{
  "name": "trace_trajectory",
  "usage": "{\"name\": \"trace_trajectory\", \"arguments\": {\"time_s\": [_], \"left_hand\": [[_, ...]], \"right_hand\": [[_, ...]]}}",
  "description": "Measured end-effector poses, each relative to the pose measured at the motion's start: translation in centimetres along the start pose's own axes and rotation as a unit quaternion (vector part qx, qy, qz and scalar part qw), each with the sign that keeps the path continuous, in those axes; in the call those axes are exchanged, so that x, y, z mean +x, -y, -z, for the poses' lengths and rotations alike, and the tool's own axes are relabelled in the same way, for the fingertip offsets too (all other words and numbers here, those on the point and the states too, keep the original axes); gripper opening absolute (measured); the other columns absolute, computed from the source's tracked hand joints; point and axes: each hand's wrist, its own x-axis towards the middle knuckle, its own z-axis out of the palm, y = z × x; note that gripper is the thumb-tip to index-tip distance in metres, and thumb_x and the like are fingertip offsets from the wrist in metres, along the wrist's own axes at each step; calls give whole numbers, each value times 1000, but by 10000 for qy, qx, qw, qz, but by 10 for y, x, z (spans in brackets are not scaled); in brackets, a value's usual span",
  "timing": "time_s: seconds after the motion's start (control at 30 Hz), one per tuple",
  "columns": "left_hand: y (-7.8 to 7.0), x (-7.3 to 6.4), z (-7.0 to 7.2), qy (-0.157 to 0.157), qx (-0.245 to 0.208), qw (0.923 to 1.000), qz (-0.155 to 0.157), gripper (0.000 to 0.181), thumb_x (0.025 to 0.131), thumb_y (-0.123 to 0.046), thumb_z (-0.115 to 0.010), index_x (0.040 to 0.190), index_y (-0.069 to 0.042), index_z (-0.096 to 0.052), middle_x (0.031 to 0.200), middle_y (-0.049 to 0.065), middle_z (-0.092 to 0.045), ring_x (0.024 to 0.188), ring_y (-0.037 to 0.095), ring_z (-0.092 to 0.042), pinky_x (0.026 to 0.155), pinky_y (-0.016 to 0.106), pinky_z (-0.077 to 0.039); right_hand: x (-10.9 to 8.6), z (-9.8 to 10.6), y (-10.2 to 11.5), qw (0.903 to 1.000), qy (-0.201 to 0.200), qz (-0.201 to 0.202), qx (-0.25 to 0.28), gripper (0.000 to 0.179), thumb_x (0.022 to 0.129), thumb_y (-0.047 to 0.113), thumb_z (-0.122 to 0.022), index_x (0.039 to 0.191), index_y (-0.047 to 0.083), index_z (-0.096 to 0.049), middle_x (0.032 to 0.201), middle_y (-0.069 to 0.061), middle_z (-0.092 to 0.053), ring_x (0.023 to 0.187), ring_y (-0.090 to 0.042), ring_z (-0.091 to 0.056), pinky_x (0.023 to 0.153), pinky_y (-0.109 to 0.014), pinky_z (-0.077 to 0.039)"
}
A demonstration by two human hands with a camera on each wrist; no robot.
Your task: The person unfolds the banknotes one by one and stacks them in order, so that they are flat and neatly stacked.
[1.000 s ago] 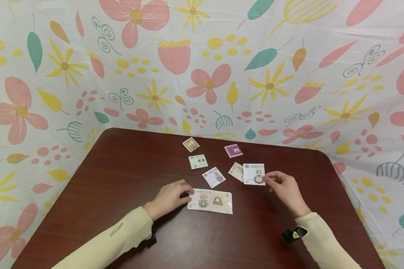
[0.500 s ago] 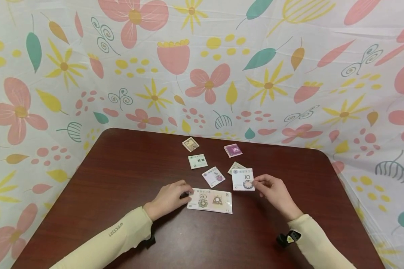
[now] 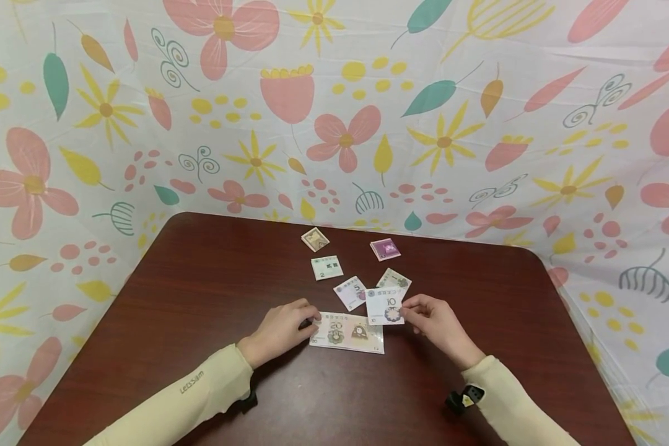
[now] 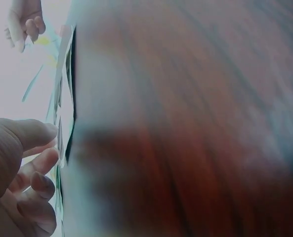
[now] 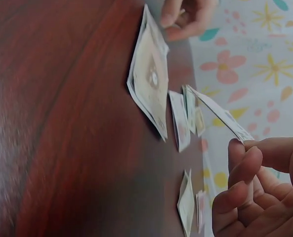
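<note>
My right hand (image 3: 440,325) pinches a white 10 play banknote (image 3: 383,303), seemingly folded, by its right edge. That note is held in the air, and in the head view it overlaps the top right of a small stack of 20 banknotes (image 3: 340,341). In the right wrist view a gap shows between the 10 note (image 5: 220,113) and the stack (image 5: 148,74). At the stack's left end, my left hand (image 3: 281,328) grips its edge with thumb and forefinger. A 5 note (image 3: 348,292) and a 1 note (image 3: 391,279) lie just behind.
Further back on the dark wooden table (image 3: 228,266) lie a greenish 2 note (image 3: 326,268), a brownish note bundle (image 3: 314,239) and a purple bundle (image 3: 386,249). A floral cloth (image 3: 334,93) hangs behind the table's far edge.
My right hand has carried the 10 note left and toward me, from over the 1 note to over the 20 stack's corner. The 1 note shows more. My left hand has stayed put.
</note>
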Motion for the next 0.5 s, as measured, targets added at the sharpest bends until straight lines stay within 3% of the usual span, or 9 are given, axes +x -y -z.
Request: {"name": "trace_trajectory", "arguments": {"time_s": [0.5], "left_hand": [[-23,15,-11,-501,-592,9968,188,7,97,-23,-75,102,-18,-77,89,-7,-68,76,12,-65,65,34,-52]], "right_hand": [[-3,-25,14,9991,231,89,354,11,97,10,-73,102,0,-70,75,-11,-65,59,-12,-55,53,-24,-43]]}}
